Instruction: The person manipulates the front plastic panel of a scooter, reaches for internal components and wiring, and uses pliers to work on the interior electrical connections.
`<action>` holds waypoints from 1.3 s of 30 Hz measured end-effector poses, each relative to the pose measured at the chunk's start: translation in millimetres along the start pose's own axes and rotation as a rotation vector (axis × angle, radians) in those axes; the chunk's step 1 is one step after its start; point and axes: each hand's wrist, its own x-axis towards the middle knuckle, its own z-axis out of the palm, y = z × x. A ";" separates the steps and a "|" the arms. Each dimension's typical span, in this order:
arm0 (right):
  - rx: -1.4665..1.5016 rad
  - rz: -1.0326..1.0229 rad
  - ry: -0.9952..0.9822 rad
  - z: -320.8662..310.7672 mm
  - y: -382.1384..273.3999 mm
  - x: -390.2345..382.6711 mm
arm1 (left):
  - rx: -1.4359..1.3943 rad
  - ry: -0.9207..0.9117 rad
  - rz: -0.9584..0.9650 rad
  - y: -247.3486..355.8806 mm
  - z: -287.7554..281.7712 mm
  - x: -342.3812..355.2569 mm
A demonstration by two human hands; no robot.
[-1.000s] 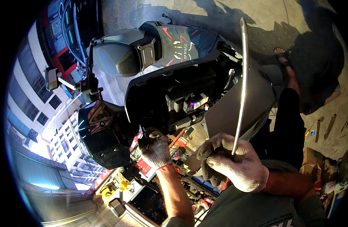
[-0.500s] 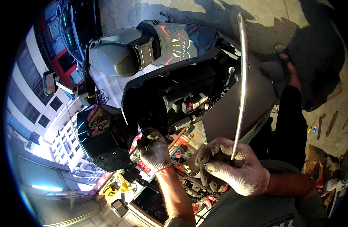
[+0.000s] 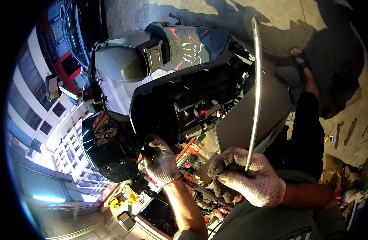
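My right hand (image 3: 248,176), in a pale knitted work glove with dark fingers, is closed around a long screwdriver (image 3: 257,88). Its bright metal shaft points away from me, and a bit of red shows under my fist. At the near edge of the scooter's opened body, my left hand (image 3: 160,160), gloved the same way, has its fingers bent together. What they hold, if anything, is lost in the dark. Beyond them lies the open compartment (image 3: 184,84), with black box-like parts (image 3: 198,114) and wiring inside. A grey side panel (image 3: 248,112) borders it on the right.
The scooter's dark seat (image 3: 120,60) lies at the far left, near a mirror (image 3: 52,88). Below my arms, a cluttered bench holds tools and a yellow fan-shaped part (image 3: 132,198). A cardboard box (image 3: 332,168) and metal strips (image 3: 350,131) lie on the right-hand floor.
My left hand has shifted slightly at the edge of the opening, its fingers bending a little differently. The screwdriver stays in my right hand, nearly where it was.
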 end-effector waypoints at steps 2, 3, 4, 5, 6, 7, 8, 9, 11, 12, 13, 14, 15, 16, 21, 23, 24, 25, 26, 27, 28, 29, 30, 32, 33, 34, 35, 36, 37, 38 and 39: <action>0.026 -0.021 0.016 2.0 0.1 0.3 | -0.066 -0.002 -0.028 -3.5 0.8 -0.1; 0.042 -0.035 0.029 3.8 -0.2 0.7 | -0.054 -0.024 -0.066 -1.2 -1.3 0.1; 0.057 -0.049 0.042 5.1 -0.8 1.0 | -0.041 -0.045 -0.104 3.1 -5.2 0.3; 0.021 -0.040 0.046 4.8 -1.5 1.0 | -0.029 -0.066 -0.142 3.4 -5.0 -0.1; -0.015 -0.031 0.050 3.6 -2.6 0.9 | -0.014 -0.106 -0.151 1.5 -4.4 -1.8; -0.051 -0.022 0.054 3.3 -3.5 1.0 | 0.001 -0.145 -0.161 -2.7 -2.8 -5.2; -0.071 -0.030 0.062 4.4 -4.9 1.0 | 0.016 -0.185 -0.169 -5.3 -0.9 -7.3; -0.092 -0.039 0.070 5.6 -6.4 0.9 | -0.005 -0.133 -0.143 -2.5 -3.9 -6.4; -0.099 -0.046 0.071 6.1 -6.0 1.5 | -0.050 -0.028 -0.093 2.9 -11.4 -3.8; -0.086 -0.044 0.064 5.0 -3.5 1.6 | -0.029 -0.018 -0.061 2.9 -11.7 -4.0; -0.073 -0.043 0.057 4.5 -2.3 1.9 | -0.009 -0.009 -0.029 1.6 -10.5 -5.1; -0.030 -0.018 0.058 5.5 -3.9 1.8 | 0.013 0.001 0.003 0.8 -9.8 -5.9; 0.012 0.007 0.058 6.9 -7.1 1.3 | 0.020 -0.022 -0.002 1.3 -10.8 -6.6; 0.055 0.032 0.059 8.1 -8.6 1.2 | 0.027 -0.045 -0.007 2.3 -12.2 -7.9; 0.082 0.030 0.095 11.5 -6.0 3.2 | 0.089 -0.089 -0.015 5.4 -15.8 -12.7; 0.105 0.035 0.096 13.0 -6.2 3.2 | 0.067 -0.085 -0.017 5.4 -15.6 -14.2; 0.122 0.042 0.101 14.3 -7.0 2.7 | 0.060 -0.096 -0.026 5.2 -15.4 -14.4; 0.140 0.048 0.107 15.6 -7.7 2.2 | 0.052 -0.108 -0.036 4.5 -14.8 -13.8; 0.115 0.037 0.120 17.1 -8.0 2.0 | 0.047 -0.119 -0.044 4.5 -13.5 -13.5; 0.089 0.026 0.134 18.6 -8.3 1.8 | 0.041 -0.130 -0.051 4.4 -12.1 -13.4; 0.063 0.015 0.147 20.1 -9.0 1.6 | 0.044 -0.100 -0.027 3.8 -10.1 -13.2; 0.072 0.063 0.126 18.2 -11.3 0.7 | 0.042 -0.070 -0.003 3.1 -9.8 -12.8; 0.045 0.026 0.146 19.5 -8.6 1.1 | 0.041 -0.040 0.019 3.4 -10.7 -13.2; -0.010 -0.045 0.184 22.0 -3.0 2.0 | 0.064 -0.111 -0.004 4.1 -14.8 -15.6; -0.012 -0.026 0.171 22.1 -4.1 2.1 | 0.074 -0.137 -0.011 0.9 -10.7 -17.7; -0.042 -0.017 0.184 22.4 -4.3 2.0 | 0.084 -0.162 -0.017 -1.3 -8.8 -18.0; -0.070 -0.012 0.198 23.6 -4.9 1.5 | 0.040 -0.103 0.032 -0.2 -10.2 -12.9; -0.098 -0.006 0.212 24.2 -5.1 0.4 | 0.045 -0.094 0.044 1.2 -11.8 -11.3; -0.087 0.024 0.191 17.9 -0.6 -2.0 | 0.049 -0.085 0.055 2.5 -13.3 -10.4; -0.110 0.020 0.202 18.1 -0.1 -2.2 | 0.056 -0.077 0.065 3.9 -15.8 -8.3; -0.132 0.016 0.212 18.6 -0.1 -2.3 | 0.023 -0.088 0.004 9.9 -21.4 -5.6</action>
